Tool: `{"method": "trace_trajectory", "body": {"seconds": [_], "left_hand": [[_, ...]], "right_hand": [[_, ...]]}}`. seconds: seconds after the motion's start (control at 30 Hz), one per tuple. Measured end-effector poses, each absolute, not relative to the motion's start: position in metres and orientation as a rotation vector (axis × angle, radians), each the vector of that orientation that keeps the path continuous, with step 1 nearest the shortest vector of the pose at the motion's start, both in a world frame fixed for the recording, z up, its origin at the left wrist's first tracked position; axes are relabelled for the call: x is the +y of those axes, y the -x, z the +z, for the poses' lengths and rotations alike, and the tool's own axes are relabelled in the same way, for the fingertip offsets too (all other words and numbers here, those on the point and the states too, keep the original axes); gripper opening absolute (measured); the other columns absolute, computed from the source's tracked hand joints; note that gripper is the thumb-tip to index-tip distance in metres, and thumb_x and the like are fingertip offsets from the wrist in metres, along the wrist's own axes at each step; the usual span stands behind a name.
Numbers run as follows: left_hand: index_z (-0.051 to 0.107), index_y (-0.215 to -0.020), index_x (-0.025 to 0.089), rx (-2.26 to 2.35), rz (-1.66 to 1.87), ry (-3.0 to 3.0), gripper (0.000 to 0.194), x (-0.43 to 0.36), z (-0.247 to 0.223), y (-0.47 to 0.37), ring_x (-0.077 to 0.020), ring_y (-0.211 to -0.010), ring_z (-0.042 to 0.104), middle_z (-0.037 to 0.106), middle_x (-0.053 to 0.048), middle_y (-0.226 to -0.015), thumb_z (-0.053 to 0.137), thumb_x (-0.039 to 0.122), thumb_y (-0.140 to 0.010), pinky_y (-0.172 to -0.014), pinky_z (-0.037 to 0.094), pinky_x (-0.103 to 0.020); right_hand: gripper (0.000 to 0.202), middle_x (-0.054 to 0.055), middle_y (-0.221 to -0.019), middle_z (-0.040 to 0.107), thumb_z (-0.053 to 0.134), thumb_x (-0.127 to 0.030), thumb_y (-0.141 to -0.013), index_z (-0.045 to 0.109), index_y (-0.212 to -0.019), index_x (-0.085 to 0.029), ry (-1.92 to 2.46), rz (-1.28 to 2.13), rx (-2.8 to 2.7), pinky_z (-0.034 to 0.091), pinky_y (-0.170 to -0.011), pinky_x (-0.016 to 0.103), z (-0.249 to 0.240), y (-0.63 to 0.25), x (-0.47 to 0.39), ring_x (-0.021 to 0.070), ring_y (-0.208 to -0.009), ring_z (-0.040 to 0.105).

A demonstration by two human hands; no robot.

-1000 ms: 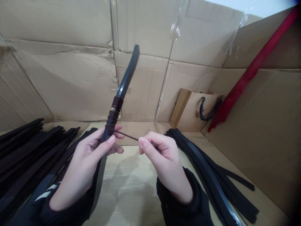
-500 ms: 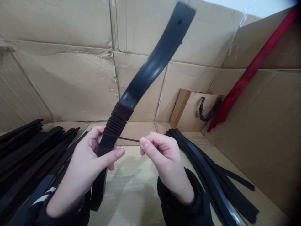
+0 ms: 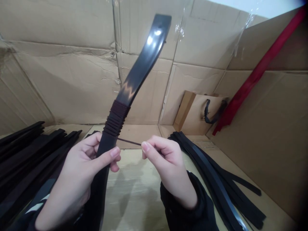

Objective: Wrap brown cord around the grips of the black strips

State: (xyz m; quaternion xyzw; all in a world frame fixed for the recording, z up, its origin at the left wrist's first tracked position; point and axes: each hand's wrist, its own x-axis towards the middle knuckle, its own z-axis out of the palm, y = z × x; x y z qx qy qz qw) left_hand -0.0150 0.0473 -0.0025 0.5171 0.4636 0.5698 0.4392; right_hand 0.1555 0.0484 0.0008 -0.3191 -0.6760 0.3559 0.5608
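left hand [image 3: 96, 160] grips the black strip [image 3: 139, 67]; right hand [image 3: 166, 160] pinches cord [image 3: 130, 141].

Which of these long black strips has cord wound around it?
The strip in the left hand, wrapped in dark cord; none shows on left pile or right pile.

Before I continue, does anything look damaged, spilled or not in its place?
The beige cardboard wall looks worn at left: its surface is creased. The rectangular brown paper bag at right looks askew, because its edges slant. No spill is visible.
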Motion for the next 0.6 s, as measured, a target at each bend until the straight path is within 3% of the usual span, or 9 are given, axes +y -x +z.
{"method": "trace_trajectory", "body": {"seconds": [0.13, 0.27, 0.4, 0.6], "left_hand": [[0.059, -0.075, 0.020, 1.077, 1.365, -1.260, 0.020, 0.042, 0.002, 0.012, -0.0055, -0.045, 0.055, 0.061, 0.007, -0.056, 0.070, 0.036, -0.075, -0.048, 0.044, -0.014], [0.051, -0.074, 0.020, 0.966, 1.362, -1.238, 0.026, 0.039, 0.001, 0.007, -0.0013, -0.032, 0.040, 0.051, 0.011, -0.050, 0.060, 0.043, -0.084, -0.046, 0.043, -0.017], [0.046, -0.071, 0.020, 0.849, 1.346, -1.184, 0.028, 0.040, 0.000, 0.003, 0.0000, -0.030, 0.032, 0.042, 0.012, -0.047, 0.057, 0.041, -0.087, -0.046, 0.041, -0.018], [0.041, -0.066, 0.019, 0.842, 1.337, -1.054, 0.031, 0.046, 0.005, 0.005, -0.0007, -0.031, 0.027, 0.041, 0.010, -0.046, 0.058, 0.036, -0.086, -0.040, 0.032, -0.017]], "right_hand": [[0.031, -0.005, -0.053, 0.041, 0.055, -0.031, -0.087, 0.051, -0.059, -0.017, 0.772, 0.837, -1.598, 0.029, -0.046, 0.021, -0.001, -0.155, 0.051, 0.0071, -0.050, 0.035], [0.032, -0.006, -0.052, 0.037, 0.054, -0.032, -0.087, 0.049, -0.058, -0.018, 0.791, 0.827, -1.613, 0.026, -0.045, 0.022, -0.003, -0.153, 0.053, 0.0074, -0.049, 0.031], [0.034, -0.006, -0.051, 0.031, 0.053, -0.030, -0.087, 0.044, -0.056, -0.018, 0.792, 0.765, -1.609, 0.023, -0.044, 0.023, -0.005, -0.153, 0.055, 0.0072, -0.048, 0.028], [0.033, -0.006, -0.051, 0.033, 0.053, -0.029, -0.087, 0.044, -0.057, -0.018, 0.726, 0.789, -1.574, 0.024, -0.044, 0.022, -0.005, -0.151, 0.055, 0.0072, -0.049, 0.029]]}}
